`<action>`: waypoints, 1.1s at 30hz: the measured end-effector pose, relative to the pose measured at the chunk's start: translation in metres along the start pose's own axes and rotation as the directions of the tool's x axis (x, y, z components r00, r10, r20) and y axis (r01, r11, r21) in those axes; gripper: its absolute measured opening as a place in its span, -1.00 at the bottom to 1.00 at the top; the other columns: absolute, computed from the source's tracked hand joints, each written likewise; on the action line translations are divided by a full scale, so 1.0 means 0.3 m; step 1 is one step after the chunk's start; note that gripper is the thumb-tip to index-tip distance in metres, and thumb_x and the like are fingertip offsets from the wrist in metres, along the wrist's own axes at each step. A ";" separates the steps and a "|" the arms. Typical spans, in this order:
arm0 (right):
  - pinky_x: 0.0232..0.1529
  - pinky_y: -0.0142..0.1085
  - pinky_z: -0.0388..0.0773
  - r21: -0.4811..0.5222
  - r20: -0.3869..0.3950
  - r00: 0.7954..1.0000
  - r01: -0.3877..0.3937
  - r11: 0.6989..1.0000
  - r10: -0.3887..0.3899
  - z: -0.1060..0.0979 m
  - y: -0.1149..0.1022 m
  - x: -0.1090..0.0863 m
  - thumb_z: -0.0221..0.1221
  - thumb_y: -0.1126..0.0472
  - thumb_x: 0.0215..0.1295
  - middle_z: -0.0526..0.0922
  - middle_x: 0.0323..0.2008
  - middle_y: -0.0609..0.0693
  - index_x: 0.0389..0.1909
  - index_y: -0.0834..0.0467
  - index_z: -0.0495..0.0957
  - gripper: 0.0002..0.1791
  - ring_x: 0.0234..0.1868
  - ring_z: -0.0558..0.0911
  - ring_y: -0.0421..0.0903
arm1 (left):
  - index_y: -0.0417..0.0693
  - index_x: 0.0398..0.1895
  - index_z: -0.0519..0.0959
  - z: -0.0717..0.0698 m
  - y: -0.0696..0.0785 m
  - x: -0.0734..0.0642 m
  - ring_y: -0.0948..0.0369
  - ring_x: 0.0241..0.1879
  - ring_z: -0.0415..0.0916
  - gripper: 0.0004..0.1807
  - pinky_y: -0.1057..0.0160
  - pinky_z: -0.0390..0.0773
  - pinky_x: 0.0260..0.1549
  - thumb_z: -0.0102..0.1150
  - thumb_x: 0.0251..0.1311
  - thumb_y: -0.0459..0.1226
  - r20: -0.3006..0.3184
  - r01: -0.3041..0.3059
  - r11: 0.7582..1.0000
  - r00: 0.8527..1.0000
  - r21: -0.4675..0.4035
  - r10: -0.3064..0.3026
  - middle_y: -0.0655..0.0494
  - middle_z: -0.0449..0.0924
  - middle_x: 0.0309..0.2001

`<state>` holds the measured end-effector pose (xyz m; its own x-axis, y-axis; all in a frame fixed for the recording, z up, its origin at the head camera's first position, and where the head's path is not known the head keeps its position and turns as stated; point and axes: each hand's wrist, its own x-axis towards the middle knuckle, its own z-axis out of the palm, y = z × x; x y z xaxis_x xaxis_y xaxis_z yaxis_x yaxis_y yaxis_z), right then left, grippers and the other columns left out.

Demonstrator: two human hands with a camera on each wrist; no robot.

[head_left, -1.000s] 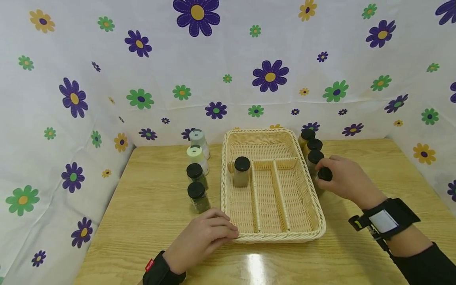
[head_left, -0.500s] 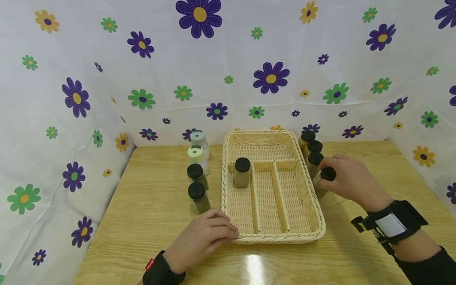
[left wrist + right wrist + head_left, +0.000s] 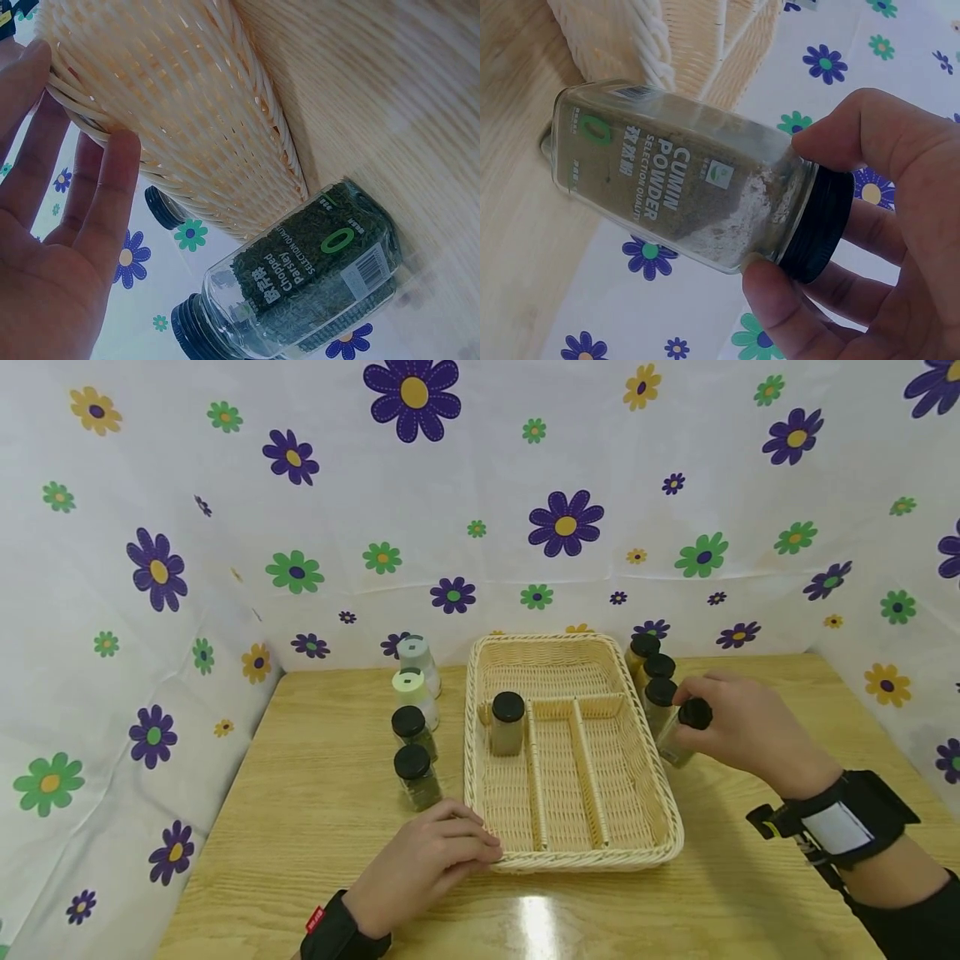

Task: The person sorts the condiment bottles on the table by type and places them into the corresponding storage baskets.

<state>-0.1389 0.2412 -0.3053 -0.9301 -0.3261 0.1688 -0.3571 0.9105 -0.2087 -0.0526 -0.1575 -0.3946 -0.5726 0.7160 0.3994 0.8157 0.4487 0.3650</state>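
Observation:
My right hand (image 3: 750, 732) pinches a glass spice jar (image 3: 675, 740) at its neck, just under the black lid, beside the basket's right side. In the right wrist view the jar (image 3: 682, 176) reads "Cumin Powder" and holds brown powder; it is tilted in the head view. My left hand (image 3: 424, 861) grips the near left corner of a divided wicker basket (image 3: 592, 860), fingertips on its rim in the left wrist view. One black-lidded jar (image 3: 507, 727) stands in the basket's left compartment. A chopped parsley jar (image 3: 307, 274) stands just left of the basket, close to my left hand.
Left of the basket, a row holds a second dark-lidded herb jar (image 3: 412, 731), a yellow-green-capped shaker (image 3: 417, 697) and a pale-blue-capped one (image 3: 420, 662). Several black-lidded jars (image 3: 660, 690) line its right side. A flowered cloth (image 3: 465, 485) closes off the wooden table's back.
My right hand has drawn the cumin jar slightly right and up, away from the row, and the jar now leans more. My left hand stays at the basket corner.

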 end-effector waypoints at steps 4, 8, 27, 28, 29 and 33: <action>-0.45 -0.25 0.43 -0.005 -0.020 1.000 0.019 1.000 -0.019 -0.016 -0.006 0.001 0.38 0.08 0.03 0.69 -0.24 0.08 -0.20 0.12 0.67 -0.68 -0.41 0.49 -0.08 | 0.21 -0.07 0.72 0.002 0.000 0.001 0.31 0.02 0.50 -0.78 0.33 0.54 0.09 0.32 0.24 -0.26 -0.007 -0.006 1.000 1.000 0.009 0.006 0.42 0.69 -0.09; -0.43 -0.23 0.43 -0.015 -0.039 0.999 0.031 0.999 -0.032 -0.031 -0.014 0.006 0.38 0.09 0.02 0.68 -0.24 0.08 -0.20 0.13 0.67 -0.68 -0.40 0.49 -0.08 | 0.21 -0.06 0.72 0.000 -0.002 -0.001 0.31 0.03 0.50 -0.77 0.33 0.53 0.10 0.31 0.25 -0.26 -0.011 -0.010 1.000 1.000 0.010 0.010 0.41 0.69 -0.09; -0.49 -0.30 0.36 -0.017 -0.045 0.996 0.070 0.997 -0.070 -0.074 -0.101 0.025 0.41 0.07 0.04 0.59 -0.34 -0.01 -0.21 0.09 0.67 -0.70 -0.46 0.44 -0.11 | 0.22 -0.08 0.73 0.000 0.003 0.002 0.32 0.03 0.50 -0.80 0.33 0.53 0.10 0.31 0.26 -0.24 -0.001 0.001 1.000 1.000 0.012 -0.001 0.42 0.69 -0.09; -0.50 -0.31 0.34 -0.016 -0.040 0.997 0.068 0.998 -0.069 -0.076 -0.109 0.028 0.41 0.06 0.04 0.58 -0.36 -0.02 -0.20 0.08 0.67 -0.69 -0.47 0.43 -0.11 | 0.22 -0.09 0.73 0.000 0.003 0.003 0.32 0.03 0.50 -0.80 0.33 0.53 0.10 0.30 0.26 -0.24 -0.002 0.000 1.000 1.000 0.013 0.000 0.42 0.69 -0.10; -0.52 -0.31 0.32 -0.016 -0.039 0.997 0.070 0.997 -0.071 -0.075 -0.118 0.031 0.41 0.05 0.04 0.56 -0.39 -0.02 -0.20 0.07 0.67 -0.69 -0.48 0.42 -0.12 | 0.21 -0.09 0.73 0.000 0.003 0.002 0.32 0.03 0.50 -0.80 0.33 0.53 0.10 0.30 0.26 -0.25 -0.003 -0.002 1.000 1.000 0.015 0.002 0.41 0.69 -0.10; -0.57 -0.33 0.30 -0.003 -0.037 0.995 0.093 0.996 -0.093 -0.066 -0.150 0.046 0.41 0.02 0.05 0.52 -0.45 -0.03 -0.21 0.05 0.67 -0.70 -0.50 0.40 -0.13 | 0.22 -0.09 0.73 -0.001 0.004 -0.004 0.32 0.03 0.50 -0.80 0.34 0.53 0.10 0.30 0.26 -0.24 0.004 0.010 1.000 1.000 0.014 -0.010 0.41 0.69 -0.09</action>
<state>-0.1341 0.2009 -0.2746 -0.8892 -0.3997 0.2226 -0.4416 0.8771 -0.1890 -0.0511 -0.1580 -0.3944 -0.5808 0.7133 0.3923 0.8108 0.4634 0.3577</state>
